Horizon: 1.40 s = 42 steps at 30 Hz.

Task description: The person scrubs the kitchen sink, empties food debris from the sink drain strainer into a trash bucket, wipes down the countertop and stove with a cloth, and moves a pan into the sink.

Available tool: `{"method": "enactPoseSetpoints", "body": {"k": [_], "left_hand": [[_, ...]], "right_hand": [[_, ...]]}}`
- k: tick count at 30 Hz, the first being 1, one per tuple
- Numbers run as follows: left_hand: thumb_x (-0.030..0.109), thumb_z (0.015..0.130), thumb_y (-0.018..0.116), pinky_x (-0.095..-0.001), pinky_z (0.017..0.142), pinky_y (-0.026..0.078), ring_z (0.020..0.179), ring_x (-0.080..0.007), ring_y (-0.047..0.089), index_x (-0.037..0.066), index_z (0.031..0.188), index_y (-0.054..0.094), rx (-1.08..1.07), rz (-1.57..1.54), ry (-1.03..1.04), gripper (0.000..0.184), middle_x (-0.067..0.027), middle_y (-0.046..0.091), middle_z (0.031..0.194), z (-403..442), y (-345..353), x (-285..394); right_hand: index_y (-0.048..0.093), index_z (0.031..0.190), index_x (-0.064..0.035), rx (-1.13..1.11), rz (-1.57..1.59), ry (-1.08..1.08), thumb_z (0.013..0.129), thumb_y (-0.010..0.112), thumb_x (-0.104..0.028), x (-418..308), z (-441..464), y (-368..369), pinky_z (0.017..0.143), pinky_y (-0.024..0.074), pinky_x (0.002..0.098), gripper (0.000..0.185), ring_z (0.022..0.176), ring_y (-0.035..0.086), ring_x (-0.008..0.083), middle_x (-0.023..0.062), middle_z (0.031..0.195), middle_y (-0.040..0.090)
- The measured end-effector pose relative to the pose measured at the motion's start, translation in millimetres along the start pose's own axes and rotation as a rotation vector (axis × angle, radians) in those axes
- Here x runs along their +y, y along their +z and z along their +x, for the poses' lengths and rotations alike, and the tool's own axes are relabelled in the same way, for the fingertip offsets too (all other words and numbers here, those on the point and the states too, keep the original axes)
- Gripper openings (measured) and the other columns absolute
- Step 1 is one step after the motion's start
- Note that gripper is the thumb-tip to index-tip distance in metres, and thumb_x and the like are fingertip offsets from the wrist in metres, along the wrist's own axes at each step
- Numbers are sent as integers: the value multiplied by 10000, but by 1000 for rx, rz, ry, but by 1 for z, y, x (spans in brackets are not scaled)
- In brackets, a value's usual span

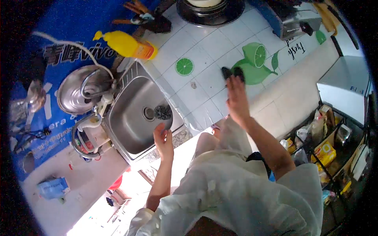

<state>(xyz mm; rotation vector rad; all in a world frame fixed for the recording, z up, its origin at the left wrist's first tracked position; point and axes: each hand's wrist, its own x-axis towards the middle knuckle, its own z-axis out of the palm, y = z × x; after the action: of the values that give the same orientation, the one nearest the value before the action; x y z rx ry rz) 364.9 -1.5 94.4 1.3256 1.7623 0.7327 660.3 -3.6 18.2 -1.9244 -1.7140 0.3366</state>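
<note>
My right hand reaches over the counter, its fingers pressed together on a small black cloth or pad. The pad lies on the tiled-pattern cover, beside a printed green lemon; its exact kind does not show. My left hand hangs over the near rim of the steel sink, fingers loosely curled and apart, holding nothing that I can see. Just beyond its fingertips, a dark speckled scrubber rests in the basin next to the drain.
A yellow bottle lies behind the sink, by a faucet and a steel lid. A black round stove or pan and a grey appliance stand at the back. A rack with packets is right.
</note>
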Motion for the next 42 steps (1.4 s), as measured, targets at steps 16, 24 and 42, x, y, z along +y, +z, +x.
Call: {"method": "enactPoseSetpoints", "body": {"k": [16, 24, 42], "left_hand": [[17, 787, 553, -283, 858, 384, 946, -160, 496, 28, 1041, 517, 289, -203, -56, 257, -58, 539, 1017, -97, -133, -109], [-34, 751, 529, -277, 809, 410, 931, -146, 492, 22, 1013, 526, 316, -349, -35, 268, -58, 539, 985, -89, -167, -160], [80, 812, 529, -255, 812, 414, 934, -135, 532, 36, 1092, 492, 13, -626, -5, 285, -73, 571, 1041, -41, -146, -121]], "right_hand": [[488, 1177, -76, 97, 783, 67, 719, 377, 82, -168, 14, 119, 838, 425, 349, 497, 953, 531, 299, 146, 1041, 541], [309, 1300, -44, 236, -47, -76, 703, 535, 19, 22, -2, 21, 986, 293, 440, 642, 1197, 321, 384, 204, 1298, 343], [474, 1212, -163, -488, 1497, 435, 804, 469, -89, -255, 2, 153, 831, 447, 384, 415, 1019, 526, 263, 135, 1131, 529]]}}
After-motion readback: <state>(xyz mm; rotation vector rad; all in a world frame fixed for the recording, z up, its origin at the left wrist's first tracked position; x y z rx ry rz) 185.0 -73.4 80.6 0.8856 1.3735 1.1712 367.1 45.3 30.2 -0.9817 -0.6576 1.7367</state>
